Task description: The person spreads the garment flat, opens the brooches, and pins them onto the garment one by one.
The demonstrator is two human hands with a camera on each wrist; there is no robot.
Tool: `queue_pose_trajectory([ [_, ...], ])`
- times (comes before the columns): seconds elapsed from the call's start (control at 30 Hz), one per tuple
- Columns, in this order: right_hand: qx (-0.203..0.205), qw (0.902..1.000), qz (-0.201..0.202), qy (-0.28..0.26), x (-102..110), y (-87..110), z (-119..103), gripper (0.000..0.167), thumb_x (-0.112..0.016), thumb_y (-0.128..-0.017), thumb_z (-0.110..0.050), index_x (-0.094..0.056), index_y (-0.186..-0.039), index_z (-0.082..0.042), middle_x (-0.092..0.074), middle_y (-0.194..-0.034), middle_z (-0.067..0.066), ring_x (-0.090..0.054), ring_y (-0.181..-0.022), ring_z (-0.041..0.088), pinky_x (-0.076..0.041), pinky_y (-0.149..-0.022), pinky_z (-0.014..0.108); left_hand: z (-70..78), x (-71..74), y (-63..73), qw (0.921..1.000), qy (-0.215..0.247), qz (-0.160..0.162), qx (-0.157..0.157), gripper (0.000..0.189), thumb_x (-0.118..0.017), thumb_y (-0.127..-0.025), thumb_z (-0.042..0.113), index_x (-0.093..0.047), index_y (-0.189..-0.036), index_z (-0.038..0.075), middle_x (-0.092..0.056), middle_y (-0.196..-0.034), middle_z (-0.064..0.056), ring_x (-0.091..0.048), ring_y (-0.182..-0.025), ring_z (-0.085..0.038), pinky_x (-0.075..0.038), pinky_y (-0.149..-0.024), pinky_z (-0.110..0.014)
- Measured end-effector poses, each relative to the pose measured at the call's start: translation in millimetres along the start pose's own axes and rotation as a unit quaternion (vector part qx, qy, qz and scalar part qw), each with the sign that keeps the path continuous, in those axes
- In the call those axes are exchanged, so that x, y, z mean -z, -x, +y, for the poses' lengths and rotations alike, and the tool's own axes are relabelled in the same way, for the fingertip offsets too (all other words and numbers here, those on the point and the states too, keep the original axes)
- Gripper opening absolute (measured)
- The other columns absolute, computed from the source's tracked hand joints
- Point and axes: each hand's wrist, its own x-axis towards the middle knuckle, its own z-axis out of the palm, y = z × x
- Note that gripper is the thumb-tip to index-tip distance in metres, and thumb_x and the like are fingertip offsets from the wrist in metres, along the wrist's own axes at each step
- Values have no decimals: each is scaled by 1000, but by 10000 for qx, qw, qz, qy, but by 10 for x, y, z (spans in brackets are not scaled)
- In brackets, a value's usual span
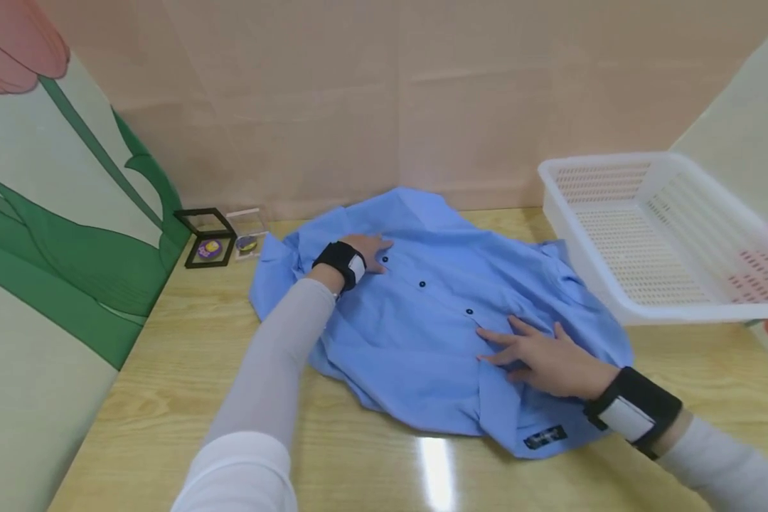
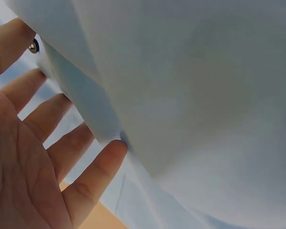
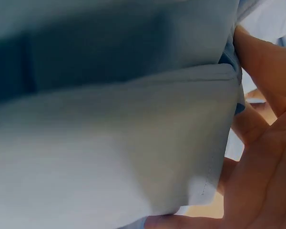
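A blue button-up shirt [image 1: 397, 327] lies spread and rumpled on the table, its dark buttons [image 1: 422, 284] running diagonally across the front. My left hand [image 1: 368, 252] rests on the upper left of the shirt beside a button, fingers extended. In the left wrist view its spread fingers [image 2: 78, 148] meet the edge of the cloth, near a button [image 2: 34, 46]. Lower right, my right hand [image 1: 544, 359] lies over the shirt with fingers fanned out, close to a folded-over flap and a dark patterned label [image 1: 545, 436]. Stitched fabric [image 3: 114, 152] fills much of the right wrist view.
A white perforated plastic basket [image 1: 710, 313] stands at the right, close to the shirt. At the back left are a black-framed case [image 1: 208, 264] and a clear case [image 1: 247, 244], each with a small item inside. A beige covering [image 1: 358, 107] rises behind the table.
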Motion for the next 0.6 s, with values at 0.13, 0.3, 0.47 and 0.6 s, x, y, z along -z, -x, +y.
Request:
queue_pose_trajectory([
  [0.13, -26, 10000, -20, -13, 25, -13, 31, 48, -76, -84, -13, -68, -124, -37, -43, -156, -3, -18, -146, 55, 0, -92, 91, -21, -59, 4, 9998, -178, 107, 65, 69, -58, -98, 47, -27, -157, 31, -20, -167, 1, -26, -152, -27, -26, -123, -42],
  [0.3, -24, 9998, 107, 156, 62, 17, 31, 47, -76, -84, -12, -69, -125, -35, -46, -154, -2, -22, -144, 55, -3, -92, 91, -33, -88, 56, 9994, -337, 16, 30, 71, -58, -98, 48, -25, -158, 28, -20, -167, -2, -28, -151, -29, -28, -122, -43],
  [0.47, -66, 9912, 1234, 469, 50, 176, -115, 39, -75, -87, -17, -70, -126, -20, -54, -147, 13, -34, -135, 61, -25, -89, 88, -137, 49, 110, 9990, -99, -82, -418, 56, -51, -103, 34, -37, -154, 16, -34, -161, -9, -33, -148, -29, -29, -122, -42],
  [0.6, -874, 9776, 1840, 527, 25, 330, -252, 61, -67, -93, -41, -52, -143, -10, -40, -151, 31, -30, -129, 70, -32, -85, 86, -384, 234, 117, 9952, 294, 340, -864, 46, -51, -102, 10, -46, -147, 9, -43, -155, -11, -36, -146, -29, -29, -121, -41],
])
